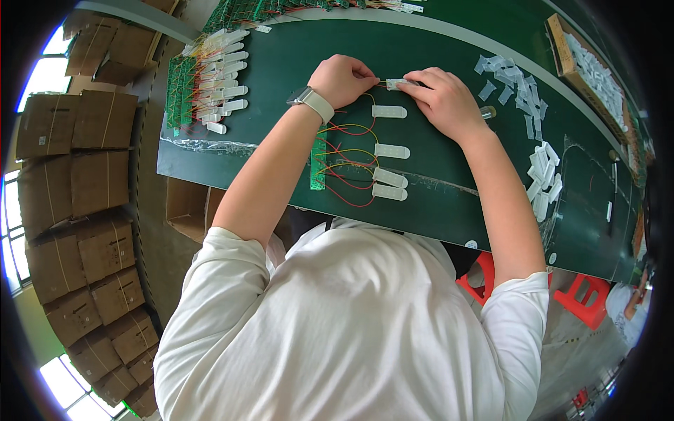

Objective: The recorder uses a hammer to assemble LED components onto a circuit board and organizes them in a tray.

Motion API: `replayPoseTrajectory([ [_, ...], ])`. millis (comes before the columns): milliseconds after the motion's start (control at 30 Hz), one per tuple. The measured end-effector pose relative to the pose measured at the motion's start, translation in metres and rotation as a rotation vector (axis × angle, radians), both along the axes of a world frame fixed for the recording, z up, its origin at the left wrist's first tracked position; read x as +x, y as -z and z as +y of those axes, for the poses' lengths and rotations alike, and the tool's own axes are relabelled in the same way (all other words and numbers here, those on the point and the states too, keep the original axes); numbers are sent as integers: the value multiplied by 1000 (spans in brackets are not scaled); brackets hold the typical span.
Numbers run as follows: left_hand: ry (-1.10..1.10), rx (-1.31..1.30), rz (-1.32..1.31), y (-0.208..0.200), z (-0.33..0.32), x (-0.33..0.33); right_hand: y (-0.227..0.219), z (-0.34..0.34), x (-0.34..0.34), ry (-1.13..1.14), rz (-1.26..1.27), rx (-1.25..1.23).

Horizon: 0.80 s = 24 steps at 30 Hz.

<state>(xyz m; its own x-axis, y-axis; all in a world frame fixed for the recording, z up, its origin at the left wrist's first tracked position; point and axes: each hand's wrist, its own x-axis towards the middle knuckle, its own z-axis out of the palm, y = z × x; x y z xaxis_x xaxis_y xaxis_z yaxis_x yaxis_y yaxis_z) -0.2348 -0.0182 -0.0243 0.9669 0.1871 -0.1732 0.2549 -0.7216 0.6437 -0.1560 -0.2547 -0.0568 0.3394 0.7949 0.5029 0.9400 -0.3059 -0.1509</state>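
Over the green table my left hand (342, 83), with a watch on its wrist, is closed in a pinch on thin wires. My right hand (444, 102) is closed on one end of a small white plastic case (395, 84), just right of the left fingertips. Below the hands lies a narrow green circuit board (318, 167). Red and yellow wires (351, 129) curve from it to several white rounded plastic cases (392, 151) laid in a column. Fingers cover part of the held case, so its inside is hard to see.
Wired boards with white cases (223, 77) are stacked at left. Clear plastic pieces (516, 81) and white cases (542, 175) lie loose at right. A cardboard box (593, 70) of white parts stands far right. Cardboard cartons (77, 182) line the left; red stools (583, 302) stand lower right.
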Motion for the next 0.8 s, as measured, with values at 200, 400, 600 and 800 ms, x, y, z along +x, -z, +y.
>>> replayPoseTrajectory([
  [200,-26,27,6,0,-7,3,-1,-1,-1,8,54,21],
  [400,-28,29,15,3,-4,1,-2,-2,-2,-7,-25,11],
  [600,-46,90,72,-5,-9,0,0,-2,-4,-39,-74,9],
  [800,-31,129,1,-5,-12,-2,3,3,-9,9,8,8],
])
